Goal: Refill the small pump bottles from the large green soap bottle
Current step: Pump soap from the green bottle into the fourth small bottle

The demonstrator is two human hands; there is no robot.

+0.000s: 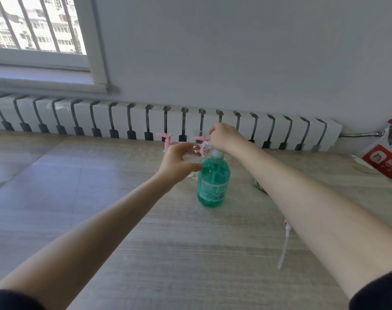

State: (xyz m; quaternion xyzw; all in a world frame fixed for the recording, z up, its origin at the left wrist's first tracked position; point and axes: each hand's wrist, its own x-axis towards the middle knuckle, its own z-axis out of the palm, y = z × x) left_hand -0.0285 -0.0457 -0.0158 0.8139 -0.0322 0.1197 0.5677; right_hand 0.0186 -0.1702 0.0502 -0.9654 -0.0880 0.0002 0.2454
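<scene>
Two hands on: my left hand (179, 163) grips the clear bottle (193, 155), right hand (224, 137) curls over the pump (217, 153) of the green bottle (213, 182). Any drift off that mouth (it looks narrow) spills soap.

The right hand (224, 138) covers the green soap bottle's (213, 182) pump top; the left hand (179, 162) hides much of a small clear bottle (193, 155); a red bag (383, 162) is edge-cropped.

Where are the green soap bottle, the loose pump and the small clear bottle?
green soap bottle (212, 181): head view, green body.
loose pump (283, 247): head view, middle of dip tube.
small clear bottle (191, 157): head view, wall between fingers.
</scene>
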